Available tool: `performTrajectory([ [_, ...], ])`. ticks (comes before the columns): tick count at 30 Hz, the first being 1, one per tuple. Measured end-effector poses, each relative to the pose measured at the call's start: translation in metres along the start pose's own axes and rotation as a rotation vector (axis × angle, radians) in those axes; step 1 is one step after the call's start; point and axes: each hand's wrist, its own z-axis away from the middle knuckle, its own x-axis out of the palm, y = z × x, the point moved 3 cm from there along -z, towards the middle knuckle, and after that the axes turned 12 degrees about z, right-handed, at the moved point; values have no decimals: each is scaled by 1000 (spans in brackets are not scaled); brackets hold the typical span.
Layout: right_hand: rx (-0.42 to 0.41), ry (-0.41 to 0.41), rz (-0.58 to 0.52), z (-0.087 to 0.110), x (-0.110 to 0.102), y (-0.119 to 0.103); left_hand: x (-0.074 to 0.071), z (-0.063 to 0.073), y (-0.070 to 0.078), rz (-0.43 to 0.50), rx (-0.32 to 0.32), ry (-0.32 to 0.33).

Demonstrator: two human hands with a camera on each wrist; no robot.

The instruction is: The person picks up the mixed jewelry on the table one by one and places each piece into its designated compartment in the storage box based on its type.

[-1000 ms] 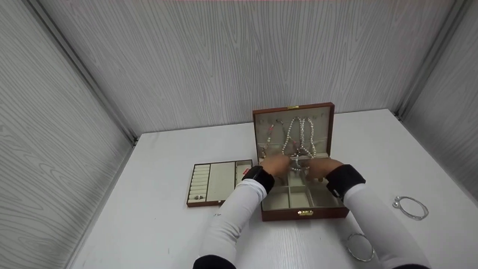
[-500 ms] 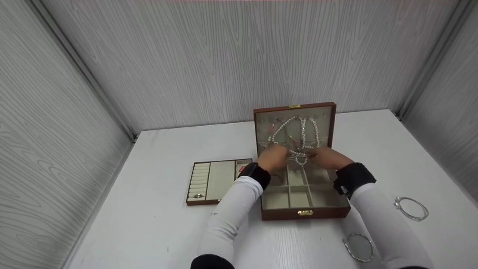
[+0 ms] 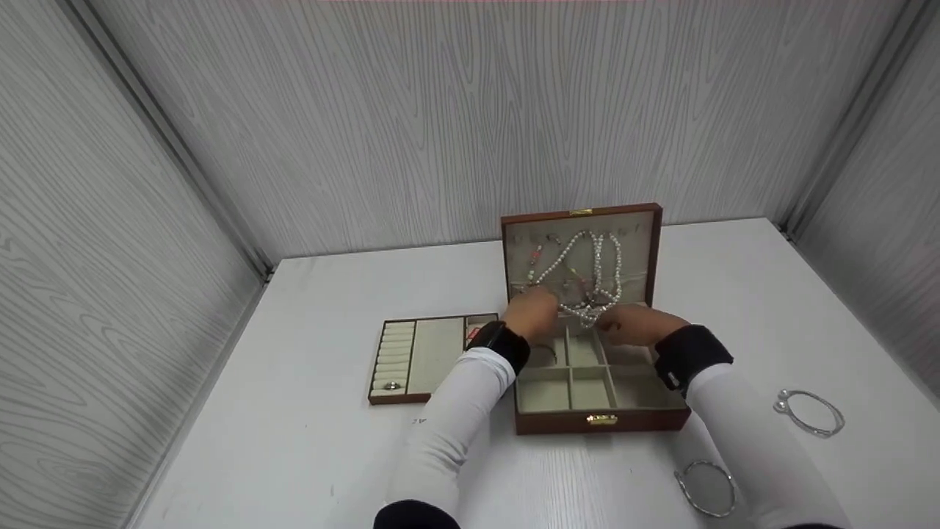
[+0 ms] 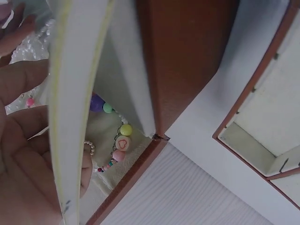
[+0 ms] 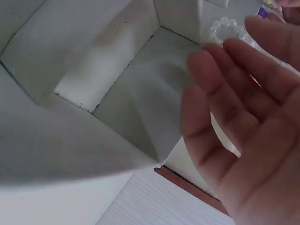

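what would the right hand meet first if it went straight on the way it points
Most likely the bunched white beads in front of the open lid: in the head view they lie just ahead of the right hand. Depth is unclear, so it may already touch them.

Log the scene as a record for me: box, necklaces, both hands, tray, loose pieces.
box: brown jewelry box, lid raised
necklaces: pearl necklace hanging against the lid; beaded necklace at its left side
left hand: at the lid's lower left, near the beaded necklace; grip unclear
right hand: by the pearls' lower end; fingers partly bent, grip unclear
tray: left of the box, ring in its near-left corner
loose: pearl-tipped bracelet and plain bracelet, on the table
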Motion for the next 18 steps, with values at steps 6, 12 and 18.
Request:
performTrajectory([
  [6, 10, 57, -53, -2, -2, -3, -1, -2, 12, -74, 88, -5],
  [12, -48, 195, -69, -3, -5, -3, 7, -4, 28, -164, 267, -55],
  [18, -81, 143, -1, -6, 0, -3, 22, 1, 35, -483, 362, -117],
])
